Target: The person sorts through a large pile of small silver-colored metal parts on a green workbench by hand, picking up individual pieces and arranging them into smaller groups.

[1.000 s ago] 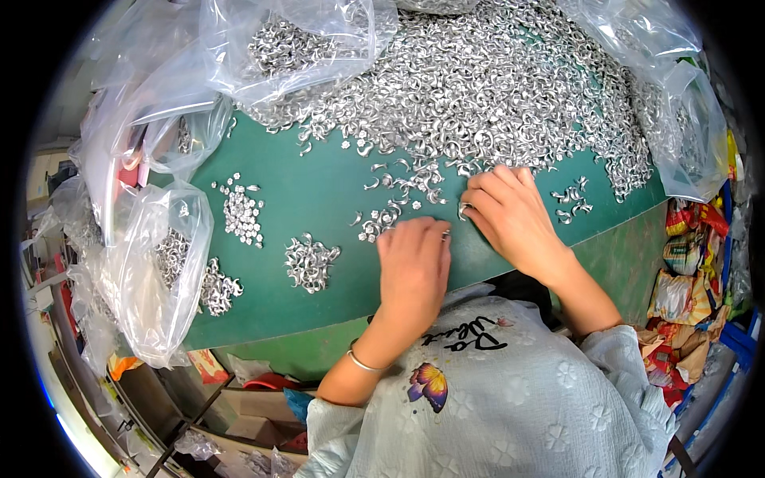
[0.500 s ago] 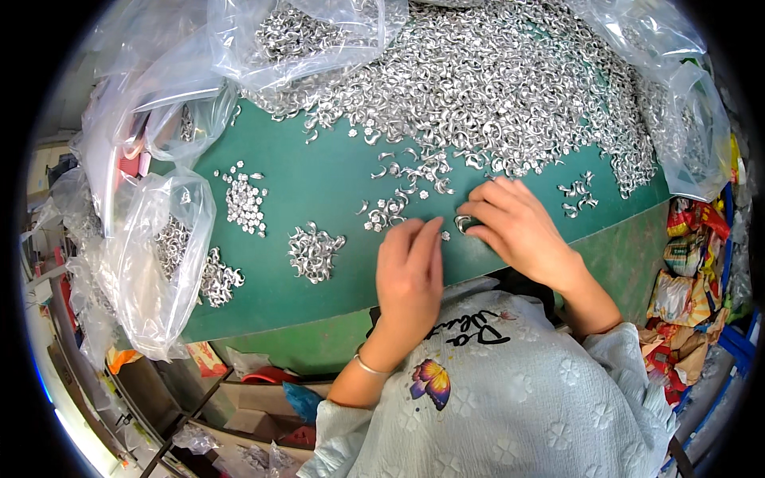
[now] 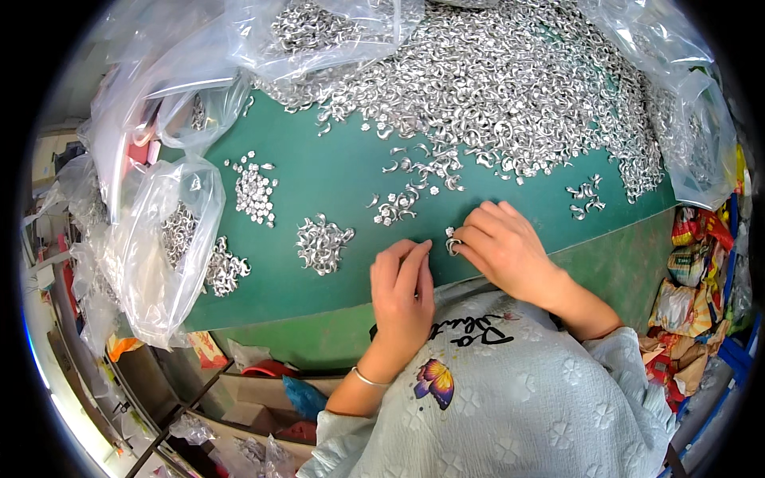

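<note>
Near the front edge of the green tabletop, my right hand (image 3: 504,248) pinches a small curved silver metal piece (image 3: 452,242) between thumb and fingers. My left hand (image 3: 401,288) is just to its left, back upward, fingers bent and the tips drawn together; whatever they may hold is hidden. A small gap separates the two hands. Beyond them lies a little group of curved silver pieces (image 3: 396,206). Left of my left hand is a heap of curved pieces (image 3: 322,244), and farther left a cluster of small flower-shaped silver pieces (image 3: 255,193).
A large pile of silver pieces (image 3: 510,88) covers the table's far side. Clear plastic bags of pieces stand at the left (image 3: 171,247), back (image 3: 319,36) and right (image 3: 695,135). A few pieces (image 3: 586,197) lie right of my hands. Colourful packets (image 3: 677,303) sit beyond the table's right edge.
My right hand has drawn slightly left and nearer with the curved piece, its fingers now closer together. My left hand has come slightly nearer the table's front edge.
</note>
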Tool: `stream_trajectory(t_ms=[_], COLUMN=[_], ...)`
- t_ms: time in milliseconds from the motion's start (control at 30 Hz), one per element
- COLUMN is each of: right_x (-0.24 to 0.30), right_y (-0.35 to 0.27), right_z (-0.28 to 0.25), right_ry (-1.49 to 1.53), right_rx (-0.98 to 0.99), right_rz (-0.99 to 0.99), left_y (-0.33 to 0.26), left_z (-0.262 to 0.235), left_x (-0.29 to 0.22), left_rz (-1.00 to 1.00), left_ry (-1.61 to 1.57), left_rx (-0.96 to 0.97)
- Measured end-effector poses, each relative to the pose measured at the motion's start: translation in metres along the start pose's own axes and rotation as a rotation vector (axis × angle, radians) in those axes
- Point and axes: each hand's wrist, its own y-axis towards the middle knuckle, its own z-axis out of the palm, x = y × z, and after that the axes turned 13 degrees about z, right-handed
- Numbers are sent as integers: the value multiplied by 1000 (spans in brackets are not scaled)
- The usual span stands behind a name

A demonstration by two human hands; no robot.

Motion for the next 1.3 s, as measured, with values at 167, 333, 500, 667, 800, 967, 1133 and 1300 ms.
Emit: stream_trajectory(t_ms=[167, 333, 500, 667, 800, 967, 1133, 1300], right_x=[19, 3, 17, 5, 15, 25, 4, 14], right_y=[5, 22, 47, 34, 31, 40, 27, 34], right_z=[23, 7, 18, 12, 4, 18, 5, 6], right_ry=[93, 241, -5, -119, -71, -146, 95, -158], right_rx=[-27, 42, -63, -27, -49, -66, -67, -97], right_rz=[-21, 84, -87, -74, -45, -6, 28, 79], left_y=[-10, -7, -3, -7, -8, 16, 26, 32], left_z=[7, -2, -2, -24, -26, -14, -7, -12], left_x=[3, -4, 13, 34, 34, 26, 35, 39], left_rz=[-31, 25, 85, 72, 5, 31, 62, 95], left_ry=[-47, 54, 95, 303, 389, 358, 338, 329], left_rx=[-50, 123, 70, -24, -59, -35, -15, -30])
